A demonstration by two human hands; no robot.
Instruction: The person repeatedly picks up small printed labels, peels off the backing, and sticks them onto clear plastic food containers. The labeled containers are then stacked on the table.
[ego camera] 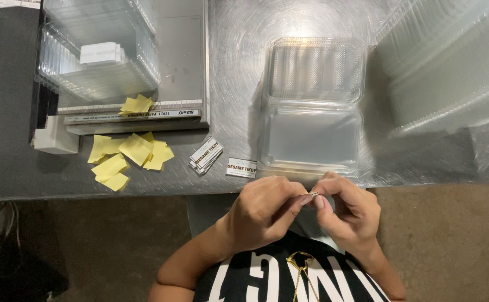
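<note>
Fingertips of left hand (258,211) and right hand (349,210) pinch closed on small label (308,197); thin, light, floppy, likely best held by edges.

Steel counter, seen from above

We see a brushed metal counter (239,33) carrying an open clear clamshell box (311,106) near its front edge, a stack of clear boxes (451,61) at far right, another clear stack (99,50) at far left resting on a paper trimmer (144,114), loose yellow paper squares (127,154) (one heap sits on the trimmer), a small pile of printed labels (205,155), a single label (241,168) and a white block (54,140).
</note>
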